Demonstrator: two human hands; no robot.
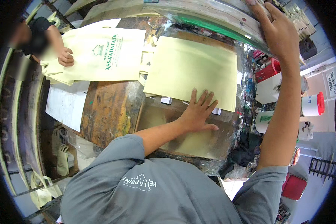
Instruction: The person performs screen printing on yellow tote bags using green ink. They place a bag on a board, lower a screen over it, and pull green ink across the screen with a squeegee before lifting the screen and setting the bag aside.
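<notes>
A plain cream fabric bag point(192, 67) lies flat on the dark printing board point(153, 125). My left hand point(198, 114) rests on its near edge, palm down with the fingers spread. At the upper right, my right hand point(279, 33) grips the edge of a raised screen printing frame point(227, 18). Green ink point(214, 27) streaks along the frame's lower side. To the left of the plain bag, another cream bag point(128, 56) carries green printing. A co-worker's hand point(66, 57) touches that printed bag's left end.
The wooden table point(104, 108) is stained with paint, and a white sheet point(66, 102) sits at its left edge. Along the right side are a white tub with a red lid point(311, 104), other containers and a black cloth point(248, 149). Racks point(20, 112) stand at the far left.
</notes>
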